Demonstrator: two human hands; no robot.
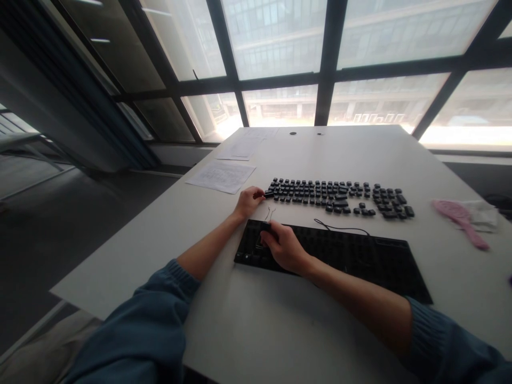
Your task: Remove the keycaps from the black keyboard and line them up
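My left hand (248, 201) is closed in a pinch at the left end of the rows of loose keycaps (312, 192), its fingertips on a dark, wide keycap (269, 194). My right hand (286, 245) is wrapped round a wire keycap puller (271, 214), whose two thin wires point up and away from me. That hand is over the left part of a black keyboard (352, 250), which lies slightly slanted in front of me. A few keycaps are seated at the keyboard's lower left corner. The hand and forearm hide part of the keyboard.
Behind the keyboard runs its thin black cable (340, 228). Printed paper sheets (222, 177) lie at the left of the white table (240, 320). To the right are a pink hairbrush (460, 216) and a whitish cloth (484, 216). Large windows stand beyond the table.
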